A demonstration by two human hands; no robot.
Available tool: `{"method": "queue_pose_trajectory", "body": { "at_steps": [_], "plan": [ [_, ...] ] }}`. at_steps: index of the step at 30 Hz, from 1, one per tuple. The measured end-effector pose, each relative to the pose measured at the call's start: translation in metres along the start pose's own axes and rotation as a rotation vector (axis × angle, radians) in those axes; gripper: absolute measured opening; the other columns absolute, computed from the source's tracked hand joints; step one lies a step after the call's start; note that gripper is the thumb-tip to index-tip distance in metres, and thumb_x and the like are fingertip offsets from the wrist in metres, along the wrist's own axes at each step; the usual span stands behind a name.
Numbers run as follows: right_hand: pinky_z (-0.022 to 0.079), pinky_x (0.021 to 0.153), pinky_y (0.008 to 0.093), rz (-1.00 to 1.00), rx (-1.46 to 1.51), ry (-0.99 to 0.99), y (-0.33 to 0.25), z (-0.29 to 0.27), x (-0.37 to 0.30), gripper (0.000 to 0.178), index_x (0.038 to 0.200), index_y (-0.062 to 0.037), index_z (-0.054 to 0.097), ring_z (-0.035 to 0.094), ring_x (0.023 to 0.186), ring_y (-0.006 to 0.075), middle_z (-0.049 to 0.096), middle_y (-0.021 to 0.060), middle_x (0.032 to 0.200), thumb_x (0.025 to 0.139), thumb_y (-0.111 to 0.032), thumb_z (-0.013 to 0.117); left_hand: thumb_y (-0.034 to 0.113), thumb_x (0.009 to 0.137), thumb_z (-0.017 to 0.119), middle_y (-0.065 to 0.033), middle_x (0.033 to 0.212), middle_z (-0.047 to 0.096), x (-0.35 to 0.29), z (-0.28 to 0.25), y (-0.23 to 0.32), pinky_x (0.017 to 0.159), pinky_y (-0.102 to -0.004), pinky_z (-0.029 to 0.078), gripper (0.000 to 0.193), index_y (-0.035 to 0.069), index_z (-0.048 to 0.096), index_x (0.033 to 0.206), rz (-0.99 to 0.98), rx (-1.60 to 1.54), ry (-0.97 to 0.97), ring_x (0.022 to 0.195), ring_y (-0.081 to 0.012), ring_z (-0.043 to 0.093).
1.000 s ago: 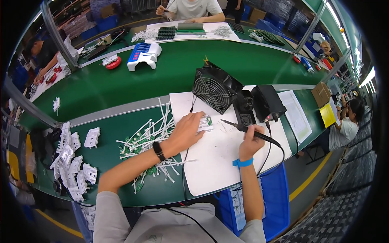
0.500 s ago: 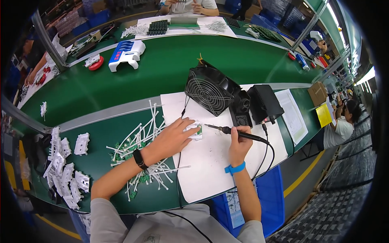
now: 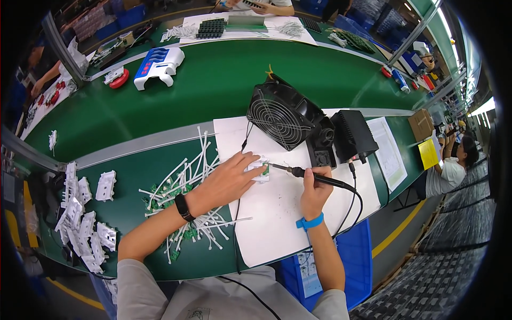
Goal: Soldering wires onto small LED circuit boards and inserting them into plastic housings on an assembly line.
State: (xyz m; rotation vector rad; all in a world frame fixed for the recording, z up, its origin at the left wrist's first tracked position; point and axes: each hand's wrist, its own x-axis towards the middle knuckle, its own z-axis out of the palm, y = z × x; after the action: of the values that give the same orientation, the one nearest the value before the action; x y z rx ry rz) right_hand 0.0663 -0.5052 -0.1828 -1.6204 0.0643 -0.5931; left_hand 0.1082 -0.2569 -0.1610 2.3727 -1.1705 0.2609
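Observation:
My right hand (image 3: 316, 193) is closed round the handle of a black soldering iron (image 3: 325, 179). The iron's tip points left and meets, or nearly meets, a small green circuit board (image 3: 265, 170) set in a white plastic part (image 3: 260, 177). My left hand (image 3: 233, 176) lies over that part's left side with its fingers stretched out, pressing it against the white sheet (image 3: 266, 224). Beside my left forearm is a loose heap of white wires (image 3: 205, 165) with small green boards (image 3: 176, 234) among them.
A black fan (image 3: 280, 114) and a black box-shaped unit (image 3: 354, 136) stand behind my hands. White plastic parts (image 3: 80, 229) are piled at the left. A blue bin (image 3: 354, 266) sits below the right edge. A blue-and-white housing (image 3: 158, 66) lies farther back; a co-worker (image 3: 266, 6) sits opposite.
The view has shifted slightly. The soldering iron's tip has come closer to the green board. My left hand stays on the white part.

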Motion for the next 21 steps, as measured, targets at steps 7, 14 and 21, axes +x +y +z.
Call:
{"method": "queue_pose_trajectory", "body": {
  "at_steps": [7,14,21],
  "plan": [
    [0.032,0.060,0.0212,-0.048,-0.007,0.008,-0.0036,0.0023,-0.0008,0.013,0.093,-0.0055,0.055,0.041,0.067,0.0033,0.050,-0.0036,0.077,0.100,-0.008,0.066,0.013,0.090,0.071,-0.0147,0.141,0.056,0.0002,-0.0010,-0.0018,0.106,-0.0407,0.048,0.044,0.009,0.064,0.134,-0.007,-0.012,-0.024,0.127,-0.0334,0.054],
    [0.045,0.076,0.0237,0.011,0.002,-0.008,-0.0019,-0.0024,-0.0043,0.013,0.097,-0.0029,0.056,0.053,0.081,0.0084,0.057,0.0033,0.088,0.099,-0.006,0.068,0.014,0.091,0.070,-0.0146,0.141,0.055,-0.0001,0.0002,-0.0031,0.107,-0.0409,0.047,0.045,0.010,0.063,0.135,-0.006,-0.013,-0.030,0.128,-0.0335,0.054],
    [0.033,0.061,0.0216,-0.039,-0.002,0.003,-0.0062,0.0043,-0.0028,0.013,0.093,-0.0055,0.054,0.041,0.069,0.0038,0.050,-0.0030,0.078,0.100,-0.007,0.065,0.013,0.090,0.070,-0.0145,0.141,0.056,-0.0003,-0.0005,-0.0023,0.107,-0.0412,0.047,0.045,0.010,0.063,0.135,-0.011,-0.011,-0.039,0.128,-0.0335,0.054]
  ]
}}
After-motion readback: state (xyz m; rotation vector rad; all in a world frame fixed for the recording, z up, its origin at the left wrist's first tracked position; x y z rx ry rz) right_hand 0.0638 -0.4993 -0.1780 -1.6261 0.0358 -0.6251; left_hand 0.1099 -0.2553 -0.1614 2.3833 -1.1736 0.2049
